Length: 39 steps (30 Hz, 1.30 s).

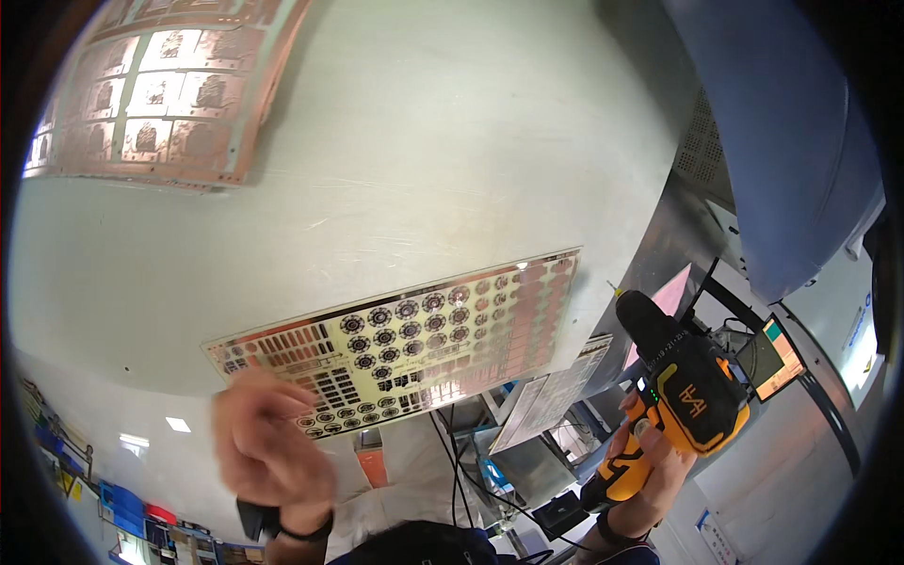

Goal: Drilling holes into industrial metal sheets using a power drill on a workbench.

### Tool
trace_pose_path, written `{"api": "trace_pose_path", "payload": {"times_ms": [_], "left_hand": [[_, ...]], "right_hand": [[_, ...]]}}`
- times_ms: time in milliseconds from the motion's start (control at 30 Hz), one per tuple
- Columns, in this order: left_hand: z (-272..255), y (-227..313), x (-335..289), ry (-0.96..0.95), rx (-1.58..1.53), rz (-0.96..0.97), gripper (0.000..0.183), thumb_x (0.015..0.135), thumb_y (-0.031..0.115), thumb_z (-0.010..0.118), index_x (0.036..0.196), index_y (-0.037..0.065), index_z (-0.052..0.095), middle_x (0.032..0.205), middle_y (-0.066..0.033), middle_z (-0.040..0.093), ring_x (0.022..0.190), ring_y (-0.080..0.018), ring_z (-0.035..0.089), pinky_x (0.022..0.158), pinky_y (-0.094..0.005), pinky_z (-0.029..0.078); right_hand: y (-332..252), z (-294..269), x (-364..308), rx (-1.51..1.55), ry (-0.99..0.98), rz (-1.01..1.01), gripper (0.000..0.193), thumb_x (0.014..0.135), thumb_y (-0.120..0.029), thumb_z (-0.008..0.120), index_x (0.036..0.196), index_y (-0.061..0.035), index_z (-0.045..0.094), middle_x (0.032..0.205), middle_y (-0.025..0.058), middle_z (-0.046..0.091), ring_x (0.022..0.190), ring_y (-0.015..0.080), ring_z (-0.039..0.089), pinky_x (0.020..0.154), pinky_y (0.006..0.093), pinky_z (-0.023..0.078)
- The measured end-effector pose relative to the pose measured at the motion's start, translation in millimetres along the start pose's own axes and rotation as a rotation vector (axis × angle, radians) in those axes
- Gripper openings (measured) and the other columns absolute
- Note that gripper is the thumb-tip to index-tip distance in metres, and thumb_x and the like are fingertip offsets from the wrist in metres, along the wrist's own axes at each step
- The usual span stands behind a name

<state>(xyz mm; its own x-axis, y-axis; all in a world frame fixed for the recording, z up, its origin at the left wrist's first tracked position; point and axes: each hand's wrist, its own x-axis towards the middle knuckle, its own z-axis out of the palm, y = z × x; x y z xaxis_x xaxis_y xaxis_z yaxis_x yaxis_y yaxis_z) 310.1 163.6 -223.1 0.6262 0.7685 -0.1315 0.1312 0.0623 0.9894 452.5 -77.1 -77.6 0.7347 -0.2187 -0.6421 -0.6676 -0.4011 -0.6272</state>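
My right hand (659,457) is wrapped round the handle of a yellow and black cordless drill (692,400). A thin bit (614,288) sticks out of its chuck, toward the upper left, apart from the panel. A flat printed circuit board panel (438,344) with round and oblong dark and copper patterns lies at the near edge of the pale worktop. Over the panel's lower left corner is my left hand (268,443), blurred, with its fingers curled in and drawn together. Whatever those fingers hold, if anything, is hidden. A dark band circles the left wrist.
A stack of copper-coloured circuit panels (169,94) lies at the far left of the worktop (443,169). On the right are a lit screen (777,358) on a stand and a large blue-grey machine part (782,141). Black cables (457,461) hang below the near edge.
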Motion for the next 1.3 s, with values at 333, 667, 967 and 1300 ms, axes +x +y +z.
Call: {"api": "trace_pose_path", "payload": {"times_ms": [333, 667, 967, 1300], "left_hand": [[-92, -12, -88, 0.061, 0.088, -0.703, 0.065, 0.096, 0.045, 0.048, 0.135, -0.006, 0.037, 0.132, -0.0163, 0.048, 0.121, -0.0246, 0.048, 0.102, -0.0381, 0.037], [-116, -8, -97, -0.159, -0.436, -0.811, 0.041, 0.093, 0.028, 0.059, 0.101, -0.012, 0.061, 0.097, -0.0228, 0.066, 0.074, -0.0294, 0.068, 0.066, -0.0401, 0.058], [-236, 100, -132, 0.047, -0.357, -0.636, 0.026, 0.094, 0.024, 0.057, 0.089, -0.001, 0.059, 0.081, -0.0142, 0.067, 0.066, -0.0227, 0.067, 0.056, -0.0309, 0.055], [-242, 227, -127, -0.057, -0.420, -0.218, 0.041, 0.091, 0.031, 0.062, 0.096, -0.010, 0.061, 0.080, -0.0199, 0.068, 0.062, -0.0243, 0.067, 0.054, -0.0333, 0.056]], "right_hand": [[11, 32, 7, 0.029, 0.244, -0.101, 0.047, 0.073, -0.010, 0.058, 0.114, 0.0111, 0.045, 0.086, 0.0201, 0.057, 0.043, 0.0166, 0.053, 0.037, 0.0234, 0.048], [3, 15, 10, 0.005, 0.040, 0.015, 0.038, 0.077, -0.012, 0.059, 0.110, 0.0048, 0.049, 0.090, 0.0126, 0.059, 0.050, 0.0155, 0.055, 0.041, 0.0253, 0.047], [19, 86, 48, -0.726, -0.081, -0.773, 0.078, 0.071, 0.001, 0.069, 0.139, -0.0010, 0.030, 0.120, 0.0199, 0.050, 0.103, 0.0335, 0.056, 0.087, 0.0401, 0.048], [-21, 81, -18, -0.481, -0.146, -1.042, 0.056, 0.088, -0.018, 0.059, 0.135, 0.0038, 0.038, 0.131, 0.0223, 0.047, 0.112, 0.0327, 0.053, 0.097, 0.0382, 0.041]]}}
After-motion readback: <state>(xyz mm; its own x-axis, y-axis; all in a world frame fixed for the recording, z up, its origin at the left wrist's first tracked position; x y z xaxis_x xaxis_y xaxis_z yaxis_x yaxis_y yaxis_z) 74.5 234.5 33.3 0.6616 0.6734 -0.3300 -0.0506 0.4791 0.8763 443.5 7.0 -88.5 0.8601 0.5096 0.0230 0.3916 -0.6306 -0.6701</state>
